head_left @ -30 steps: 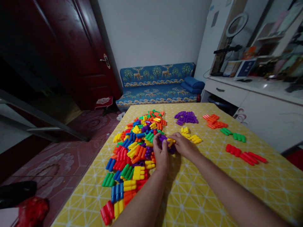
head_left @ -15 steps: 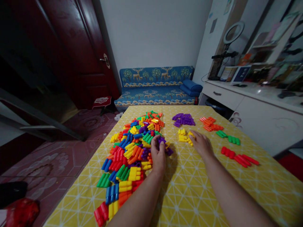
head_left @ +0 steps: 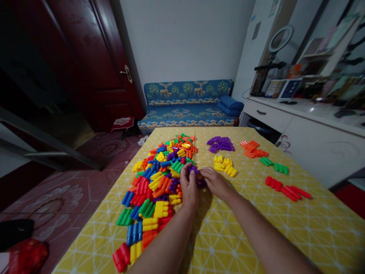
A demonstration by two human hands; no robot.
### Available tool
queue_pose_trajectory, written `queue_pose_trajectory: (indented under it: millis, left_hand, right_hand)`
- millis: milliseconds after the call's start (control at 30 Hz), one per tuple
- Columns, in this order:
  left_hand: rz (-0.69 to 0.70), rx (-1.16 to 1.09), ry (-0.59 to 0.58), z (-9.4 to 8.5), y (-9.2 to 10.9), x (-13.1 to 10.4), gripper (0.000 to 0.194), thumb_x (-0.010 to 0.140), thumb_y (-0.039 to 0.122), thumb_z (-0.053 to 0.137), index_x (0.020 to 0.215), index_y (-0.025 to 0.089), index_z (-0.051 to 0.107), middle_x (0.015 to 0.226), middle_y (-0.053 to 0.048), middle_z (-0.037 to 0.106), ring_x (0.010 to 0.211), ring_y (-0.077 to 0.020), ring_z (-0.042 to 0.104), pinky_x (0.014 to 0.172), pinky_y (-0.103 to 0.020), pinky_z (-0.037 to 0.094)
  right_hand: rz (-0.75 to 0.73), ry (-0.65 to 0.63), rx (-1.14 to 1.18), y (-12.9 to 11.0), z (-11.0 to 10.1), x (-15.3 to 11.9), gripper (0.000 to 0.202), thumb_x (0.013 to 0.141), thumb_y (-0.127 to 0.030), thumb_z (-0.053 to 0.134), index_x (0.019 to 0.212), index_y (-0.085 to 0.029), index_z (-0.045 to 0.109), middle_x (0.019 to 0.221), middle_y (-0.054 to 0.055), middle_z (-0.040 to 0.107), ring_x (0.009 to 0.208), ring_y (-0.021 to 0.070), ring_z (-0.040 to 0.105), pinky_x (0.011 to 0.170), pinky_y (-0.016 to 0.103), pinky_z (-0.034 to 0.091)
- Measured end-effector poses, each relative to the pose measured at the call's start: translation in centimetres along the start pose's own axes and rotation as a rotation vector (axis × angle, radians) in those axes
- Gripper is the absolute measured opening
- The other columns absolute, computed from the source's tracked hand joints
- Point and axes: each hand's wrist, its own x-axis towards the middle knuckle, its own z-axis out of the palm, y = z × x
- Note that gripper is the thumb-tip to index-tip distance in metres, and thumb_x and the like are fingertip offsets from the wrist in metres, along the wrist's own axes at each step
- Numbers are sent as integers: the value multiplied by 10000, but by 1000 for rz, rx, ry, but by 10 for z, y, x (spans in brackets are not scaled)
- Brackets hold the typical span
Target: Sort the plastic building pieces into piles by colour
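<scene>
My left hand [head_left: 189, 184] is closed on a purple block [head_left: 194, 169] at the right edge of a large mixed pile of plastic blocks [head_left: 142, 190]. My right hand [head_left: 213, 180] meets it from the right, its fingertips near the purple pieces; what they pinch is too small to make out. Right of the pile lie separate groups: purple blocks [head_left: 221, 144] at the back, yellow blocks [head_left: 226, 166] just beyond my right hand, orange blocks [head_left: 254, 149], green blocks [head_left: 281, 168] and red blocks [head_left: 291, 190] farther right.
A yellow patterned cloth covers the table [head_left: 228, 236]. Behind it stands a blue sofa [head_left: 188, 110]. A white cabinet [head_left: 322, 140] with a ring light [head_left: 281, 38] is at the right, and a dark red door [head_left: 85, 57] at the left.
My right hand has moved left from the yellow group to my left hand. The yellow blocks it was touching now lie uncovered with that group. My left hand has barely moved.
</scene>
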Motion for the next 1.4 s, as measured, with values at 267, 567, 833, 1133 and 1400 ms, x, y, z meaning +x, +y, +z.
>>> queue_pose_trajectory:
  millis: [267,567,833,1133,1400]
  left_hand:
    - [-63,-49,-9,2,-1,-2,300,871,348,578,1145,228,583,912,-22,610,678,-111,539,613,-215,465]
    - [-123,-101,-46,3,4,-5,307,872,343,569,1151,217,545,855,-9,617,596,-90,519,518,-187,421]
    - [-159,-80,-95,4,6,-6,305,825,331,630,1069,194,508,936,-79,732,684,-133,648,538,-188,433]
    - [-84,-46,-81,2,4,-1,265,801,373,692,938,147,695,877,-60,723,812,-165,665,759,-271,514]
    - [-206,-135,-155,3,2,-3,475,850,542,608,1122,158,676,880,-67,706,508,-68,494,465,-195,386]
  right_hand:
    - [201,134,15,10,-6,-7,213,867,-190,527,978,-233,704,970,59,719,946,199,641,867,333,506]
    - [823,702,-298,99,-56,-54,277,817,-358,511,940,-190,694,838,97,728,777,237,652,703,331,486]
    - [395,671,-377,67,-48,-37,217,869,-303,550,950,-178,707,1071,139,685,1045,283,594,958,464,443]
    - [187,261,316,-13,2,1,308,866,-308,655,1164,-228,651,1144,77,668,1067,211,622,921,343,515]
    - [511,359,709,-5,2,0,356,759,-423,726,998,-179,626,883,54,702,747,179,668,661,290,556]
